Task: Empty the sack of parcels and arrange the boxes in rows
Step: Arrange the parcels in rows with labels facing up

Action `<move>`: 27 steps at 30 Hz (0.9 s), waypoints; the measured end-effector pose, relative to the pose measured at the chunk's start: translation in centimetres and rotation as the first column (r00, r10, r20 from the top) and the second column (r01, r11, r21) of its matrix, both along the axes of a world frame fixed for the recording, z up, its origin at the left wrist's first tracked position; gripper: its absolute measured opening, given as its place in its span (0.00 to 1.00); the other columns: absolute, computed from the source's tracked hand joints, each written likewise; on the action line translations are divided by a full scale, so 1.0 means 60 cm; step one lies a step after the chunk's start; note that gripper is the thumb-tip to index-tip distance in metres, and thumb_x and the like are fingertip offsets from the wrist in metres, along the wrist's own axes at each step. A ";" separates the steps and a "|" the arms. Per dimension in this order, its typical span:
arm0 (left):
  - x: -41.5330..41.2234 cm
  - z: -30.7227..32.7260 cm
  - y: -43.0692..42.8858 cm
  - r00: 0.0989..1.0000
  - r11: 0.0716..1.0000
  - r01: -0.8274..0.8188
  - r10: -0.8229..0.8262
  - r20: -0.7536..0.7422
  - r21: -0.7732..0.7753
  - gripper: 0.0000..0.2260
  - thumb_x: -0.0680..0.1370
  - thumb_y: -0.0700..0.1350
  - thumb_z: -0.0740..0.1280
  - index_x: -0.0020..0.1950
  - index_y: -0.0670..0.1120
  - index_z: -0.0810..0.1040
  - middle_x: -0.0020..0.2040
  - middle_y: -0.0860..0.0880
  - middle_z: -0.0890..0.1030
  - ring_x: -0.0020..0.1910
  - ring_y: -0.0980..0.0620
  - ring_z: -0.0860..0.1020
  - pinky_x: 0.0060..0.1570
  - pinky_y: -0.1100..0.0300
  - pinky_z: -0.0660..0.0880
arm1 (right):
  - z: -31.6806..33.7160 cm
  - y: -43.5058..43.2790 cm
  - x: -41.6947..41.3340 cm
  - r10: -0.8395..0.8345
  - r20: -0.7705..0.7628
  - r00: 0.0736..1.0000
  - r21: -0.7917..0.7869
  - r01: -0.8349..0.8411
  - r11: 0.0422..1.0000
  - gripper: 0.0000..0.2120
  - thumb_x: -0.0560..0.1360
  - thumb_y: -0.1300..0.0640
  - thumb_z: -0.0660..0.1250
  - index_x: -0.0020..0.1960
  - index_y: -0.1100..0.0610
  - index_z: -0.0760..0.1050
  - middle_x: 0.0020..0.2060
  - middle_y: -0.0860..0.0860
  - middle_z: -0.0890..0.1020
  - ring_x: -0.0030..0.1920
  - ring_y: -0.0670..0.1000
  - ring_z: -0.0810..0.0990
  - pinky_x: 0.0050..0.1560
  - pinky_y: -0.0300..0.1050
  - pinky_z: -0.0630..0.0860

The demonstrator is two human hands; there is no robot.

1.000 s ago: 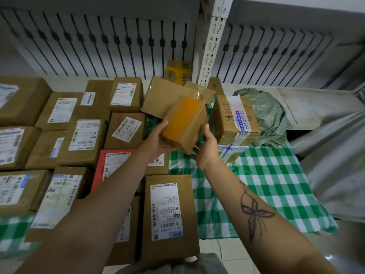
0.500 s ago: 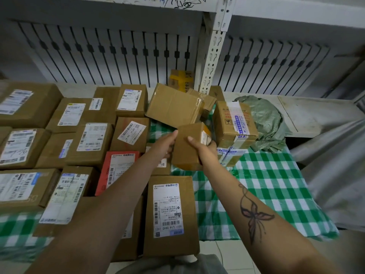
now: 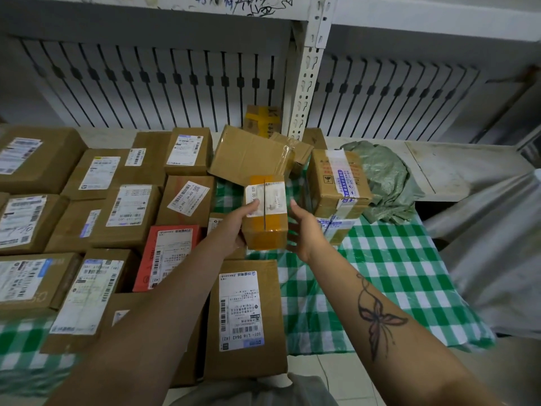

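Turned since half a second ago: small box (image 3: 265, 232), orange-taped face and white label now uppermost, digits "00 029" legible. Gripped at both sides above the checked bench (image 3: 380, 273): left hand (image 3: 234, 227) with thumb on label, right hand (image 3: 304, 232) curled round the other side. Just below, one flat carton (image 3: 246, 317) marked "501-L16 0642 (42)". One red parcel (image 3: 167, 253) among rows at left; one green sack (image 3: 383, 183) crumpled at right.
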State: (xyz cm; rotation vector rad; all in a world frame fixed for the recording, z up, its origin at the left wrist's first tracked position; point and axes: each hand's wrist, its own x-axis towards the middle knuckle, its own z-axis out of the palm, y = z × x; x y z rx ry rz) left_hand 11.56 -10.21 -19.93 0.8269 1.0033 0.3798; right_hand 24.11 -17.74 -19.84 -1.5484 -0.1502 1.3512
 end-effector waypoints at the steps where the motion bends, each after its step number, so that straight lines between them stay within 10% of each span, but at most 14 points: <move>1: 0.004 -0.001 -0.002 1.000 1.000 0.005 -0.005 -0.005 0.014 0.10 0.78 0.53 0.63 0.57 0.52 0.75 0.52 0.47 0.81 0.52 0.47 0.79 0.52 0.50 0.75 | -0.002 -0.004 0.001 0.020 -0.026 0.999 0.010 -0.020 1.000 0.24 0.74 0.37 0.61 0.62 0.53 0.74 0.55 0.55 0.80 0.56 0.57 0.77 0.59 0.54 0.73; 9: 0.015 -0.004 -0.017 0.909 0.927 0.224 -0.087 -0.408 0.301 0.22 0.77 0.55 0.63 0.68 0.47 0.72 0.64 0.47 0.76 0.62 0.45 0.74 0.63 0.48 0.70 | -0.014 -0.013 0.012 0.076 -0.036 0.996 -0.036 -0.077 0.996 0.12 0.78 0.46 0.60 0.54 0.52 0.73 0.42 0.52 0.79 0.43 0.52 0.77 0.39 0.44 0.71; 14: 0.009 -0.011 -0.018 0.826 0.822 0.374 -0.084 -0.558 0.430 0.18 0.76 0.45 0.67 0.66 0.45 0.74 0.64 0.46 0.77 0.62 0.47 0.75 0.62 0.52 0.71 | -0.044 0.000 -0.003 0.146 0.007 0.989 -0.178 -0.142 0.974 0.18 0.80 0.46 0.57 0.65 0.54 0.70 0.54 0.56 0.78 0.56 0.59 0.76 0.62 0.61 0.68; 27: -0.012 -0.034 -0.009 0.727 0.757 0.446 0.005 -0.687 0.477 0.15 0.74 0.37 0.69 0.60 0.43 0.75 0.59 0.44 0.78 0.60 0.46 0.76 0.49 0.61 0.69 | -0.059 0.032 -0.006 0.299 0.261 0.918 -0.306 -0.215 0.927 0.17 0.78 0.57 0.62 0.65 0.60 0.70 0.62 0.57 0.77 0.58 0.57 0.76 0.55 0.48 0.74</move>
